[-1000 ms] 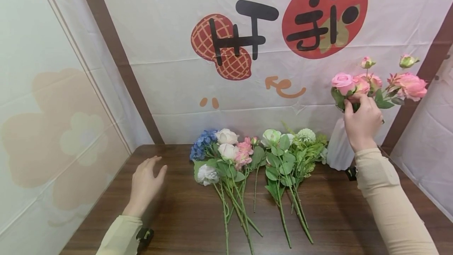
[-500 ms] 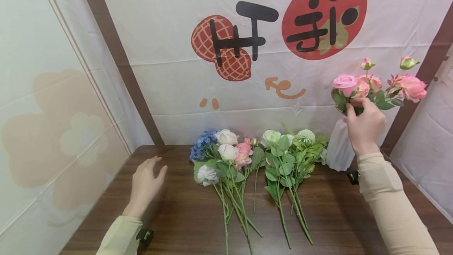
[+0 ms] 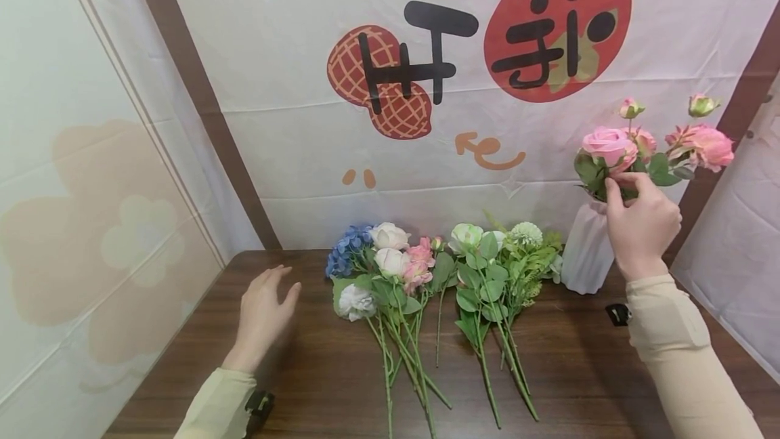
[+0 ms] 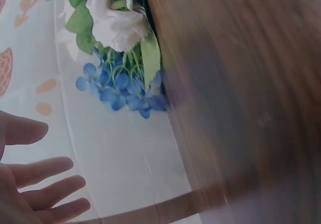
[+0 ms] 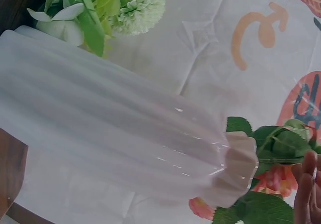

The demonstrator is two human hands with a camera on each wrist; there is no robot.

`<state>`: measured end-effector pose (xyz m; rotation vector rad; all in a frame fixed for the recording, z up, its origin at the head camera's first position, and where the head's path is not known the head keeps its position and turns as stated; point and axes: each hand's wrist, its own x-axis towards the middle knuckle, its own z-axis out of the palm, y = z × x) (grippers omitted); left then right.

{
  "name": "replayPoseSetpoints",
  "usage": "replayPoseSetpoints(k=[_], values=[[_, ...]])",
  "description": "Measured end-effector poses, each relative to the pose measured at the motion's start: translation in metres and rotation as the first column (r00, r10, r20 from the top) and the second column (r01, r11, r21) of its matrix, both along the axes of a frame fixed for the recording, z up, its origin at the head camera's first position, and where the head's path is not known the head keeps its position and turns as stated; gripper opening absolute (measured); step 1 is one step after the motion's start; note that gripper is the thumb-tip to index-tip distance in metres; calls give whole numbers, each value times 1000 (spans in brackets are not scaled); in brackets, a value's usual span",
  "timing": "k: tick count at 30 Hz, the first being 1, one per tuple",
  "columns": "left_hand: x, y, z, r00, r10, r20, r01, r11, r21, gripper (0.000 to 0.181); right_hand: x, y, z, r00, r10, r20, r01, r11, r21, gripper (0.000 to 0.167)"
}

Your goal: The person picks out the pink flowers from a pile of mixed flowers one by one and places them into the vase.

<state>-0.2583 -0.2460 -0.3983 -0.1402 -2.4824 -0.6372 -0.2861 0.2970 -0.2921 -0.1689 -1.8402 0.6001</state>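
Observation:
At the right, my right hand [image 3: 644, 225] pinches a pink rose [image 3: 608, 146] just below its bloom. The rose stands in a white fluted vase [image 3: 586, 249] with other pink flowers [image 3: 707, 146]. In the right wrist view the vase [image 5: 110, 113] spans the frame, and only the fingertips [image 5: 305, 184] show at the edge, beside green leaves [image 5: 281, 142]. My left hand [image 3: 265, 314] hovers over the table's left side, fingers loosely extended and holding nothing. The left wrist view shows its spread fingers [image 4: 47, 189] apart from the blue hydrangea [image 4: 123, 91].
Two bunches of stems lie on the brown table [image 3: 329, 385]. The left bunch has white roses [image 3: 391, 249], a white flower [image 3: 356, 301] and pink blooms [image 3: 419, 264]. The right one has pale green flowers [image 3: 466, 236] and leafy stems [image 3: 487, 290]. A printed cloth [image 3: 274, 154] hangs behind.
My right hand has shifted right and slightly down, and the pink rose has moved right and lower with it. The left hand has drifted slightly right.

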Motion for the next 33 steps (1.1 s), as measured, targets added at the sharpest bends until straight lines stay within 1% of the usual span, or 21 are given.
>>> replayPoseSetpoints(k=[4, 7, 11, 15, 20, 25, 29, 33], values=[[-4, 10, 3, 1000, -23, 2, 23, 1000, 10, 39, 7, -3, 0, 1000, 8, -5, -8, 1000, -6, 30], [-7, 19, 6, 999, -43, 13, 43, 999, 21, 40, 13, -9, 0, 999, 39, 20, -38, 999, -25, 30], [-10, 30, 10, 998, -62, 23, 61, 997, 38, 41, 21, -19, 1, 989, 103, 103, -98, 994, -52, 30], [-13, 43, 15, 996, -86, 24, 84, 995, 59, 41, 26, -29, -1, 974, 143, 179, -138, 990, -41, 31], [-16, 57, 18, 994, -105, 22, 103, 992, 67, 41, 27, -38, -5, 963, 164, 213, -163, 986, -23, 34], [-18, 69, 21, 994, -103, 29, 101, 993, 68, 41, 25, -46, -11, 952, 206, 225, -207, 978, -20, 33], [-20, 81, 24, 994, -106, 32, 103, 992, 74, 41, 23, -52, -16, 938, 241, 250, -240, 970, -34, 33], [-20, 93, 27, 992, -117, 39, 113, 990, 88, 40, 22, -57, -24, 923, 248, 293, -252, 967, -24, 33]])
